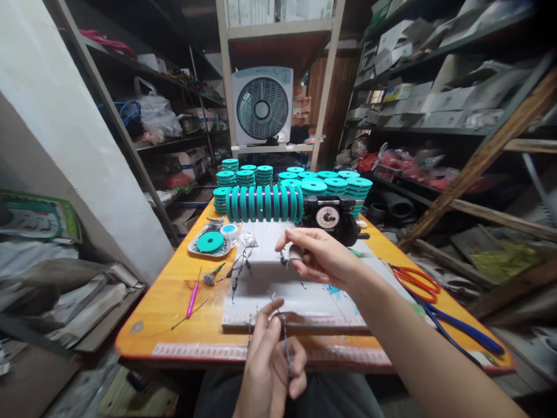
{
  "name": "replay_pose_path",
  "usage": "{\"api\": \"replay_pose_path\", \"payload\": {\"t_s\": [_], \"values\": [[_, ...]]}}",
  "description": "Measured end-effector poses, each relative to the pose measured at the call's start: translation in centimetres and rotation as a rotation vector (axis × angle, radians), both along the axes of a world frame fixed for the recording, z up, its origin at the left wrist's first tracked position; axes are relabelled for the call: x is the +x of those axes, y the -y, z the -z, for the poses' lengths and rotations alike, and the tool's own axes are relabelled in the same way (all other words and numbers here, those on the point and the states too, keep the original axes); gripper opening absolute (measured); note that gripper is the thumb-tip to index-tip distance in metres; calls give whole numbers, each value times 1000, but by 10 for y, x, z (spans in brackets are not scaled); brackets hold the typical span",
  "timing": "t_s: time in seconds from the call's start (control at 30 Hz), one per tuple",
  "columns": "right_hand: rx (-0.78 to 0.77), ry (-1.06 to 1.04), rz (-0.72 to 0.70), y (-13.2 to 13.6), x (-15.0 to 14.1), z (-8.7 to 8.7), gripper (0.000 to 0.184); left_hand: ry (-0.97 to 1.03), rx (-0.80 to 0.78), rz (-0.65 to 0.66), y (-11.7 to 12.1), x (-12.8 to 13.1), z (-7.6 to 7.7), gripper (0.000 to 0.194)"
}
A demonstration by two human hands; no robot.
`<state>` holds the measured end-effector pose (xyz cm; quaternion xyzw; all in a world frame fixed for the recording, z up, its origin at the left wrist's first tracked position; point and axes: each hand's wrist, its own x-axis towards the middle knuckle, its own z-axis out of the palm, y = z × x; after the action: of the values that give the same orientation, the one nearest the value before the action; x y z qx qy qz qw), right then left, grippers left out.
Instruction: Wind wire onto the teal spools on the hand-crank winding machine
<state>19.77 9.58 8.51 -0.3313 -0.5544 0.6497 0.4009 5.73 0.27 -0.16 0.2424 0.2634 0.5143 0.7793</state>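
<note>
My left hand (270,360) is low at the table's near edge, its fingers pinched on a thin dark wire-like piece (286,348) that stands upright between them. My right hand (322,255) hovers over the grey work mat (304,296), fingers curled round a small grey roll (296,253). Just behind it sits a black winding device with a dial (329,217), and a row of teal spools (263,203) is mounted on its shaft. Small dark wire pieces (239,273) lie scattered on the mat.
Stacks of teal spools (304,177) stand at the back of the orange table (169,302). A tray with a teal disc (209,242) is at left, a pink-handled tool (192,296) beside it. Red-handled scissors (415,281) and blue-handled pliers (465,328) lie at right. Shelves surround the table.
</note>
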Motion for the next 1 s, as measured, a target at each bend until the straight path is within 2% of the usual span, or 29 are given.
{"api": "replay_pose_path", "payload": {"t_s": [0.13,0.23,0.33,0.4,0.5,0.6,0.7,0.83,1.0], "values": [[177,312,-28,0,11,-15,44,-150,141,-31,-15,4,-10,37],[226,416,-57,1,13,-21,46,-320,248,-55,-33,7,-18,37],[227,445,-51,2,13,-23,46,-420,367,-132,-50,9,-29,38],[199,427,-48,3,12,-20,45,-460,455,-161,-57,10,-36,32],[64,216,-92,2,11,-13,38,-466,512,-166,-60,11,-46,25],[-175,-83,-127,0,10,-4,29,-393,479,-158,-56,13,-48,21],[-327,-210,-73,-5,4,0,34,-322,413,-129,-47,16,-43,22],[-338,-254,53,-8,-2,-3,37,-213,257,-86,-28,17,-30,23],[-348,-253,97,-8,-6,-5,36,-117,124,-74,-8,14,-16,28]]}}
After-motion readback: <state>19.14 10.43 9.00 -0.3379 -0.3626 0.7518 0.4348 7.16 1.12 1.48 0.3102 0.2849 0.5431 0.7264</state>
